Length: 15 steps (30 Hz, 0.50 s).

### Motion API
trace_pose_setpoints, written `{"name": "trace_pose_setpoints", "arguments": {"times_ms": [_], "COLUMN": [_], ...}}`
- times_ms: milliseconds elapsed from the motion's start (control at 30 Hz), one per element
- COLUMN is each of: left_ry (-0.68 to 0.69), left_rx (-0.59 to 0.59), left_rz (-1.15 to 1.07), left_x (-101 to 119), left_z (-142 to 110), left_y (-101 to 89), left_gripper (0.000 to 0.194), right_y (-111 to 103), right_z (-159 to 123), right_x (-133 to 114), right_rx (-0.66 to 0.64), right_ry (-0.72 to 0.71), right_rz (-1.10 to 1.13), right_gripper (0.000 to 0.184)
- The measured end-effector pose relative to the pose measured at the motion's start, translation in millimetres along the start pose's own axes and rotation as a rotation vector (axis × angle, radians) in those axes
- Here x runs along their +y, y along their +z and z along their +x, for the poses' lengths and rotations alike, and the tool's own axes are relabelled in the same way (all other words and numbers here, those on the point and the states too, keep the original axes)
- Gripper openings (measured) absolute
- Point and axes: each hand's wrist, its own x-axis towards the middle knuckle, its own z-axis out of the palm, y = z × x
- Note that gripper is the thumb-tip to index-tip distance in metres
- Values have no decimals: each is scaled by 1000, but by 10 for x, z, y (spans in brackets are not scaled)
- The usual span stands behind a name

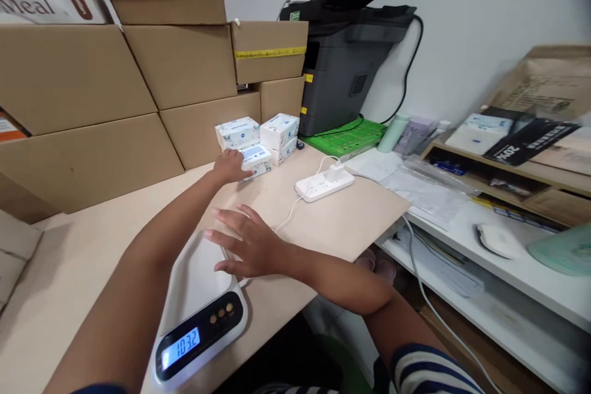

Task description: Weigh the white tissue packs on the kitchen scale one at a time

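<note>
Pack (258, 163): the white-and-blue one under the left hand (229, 166) lies on the far part of the table (341, 221), on the near side of its group; a rough pull could shift its neighbours, since they sit so close together

Stacked pair (279, 129): just right of that pack, one on top of the other; a sideways knock could tip the upper one off the lower

Scale (203, 308): on the near part of the table, display (181, 349) lit and seeming to read 103.2; the left forearm (182, 215) passes by its left edge, so a dropped arm could press the tray (198, 271) and upset the reading

Cable (292, 214): runs near from the power strip (324, 183), passing behind the right hand (253, 244); a sweep to the right could snag it and tug whatever it feeds

Left reach: arm stretched far, palm down, fingers over the pack's left end, thumb along its near side; whether the grip is tight on it cannot be told

Right hover: hand above the scale's right edge, fingers spread wide and pointing left, holding nothing, elbow bent out to the right
</note>
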Motion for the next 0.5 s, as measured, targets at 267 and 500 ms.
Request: {"name": "trace_pose_setpoints", "arguments": {"times_ms": [267,500], "left_ry": [-179,-109], "left_rx": [-200,-158], "left_rz": [71,-23], "left_x": [99,67], "left_z": [349,32], "left_y": [-47,-22], "left_gripper": [105,76], "right_y": [-31,-38], "right_z": [-46,-65], "right_x": [-31,22], "right_rx": [195,370], "right_ry": [-44,58], "right_rz": [-63,-47], "right_gripper": [67,67]}}
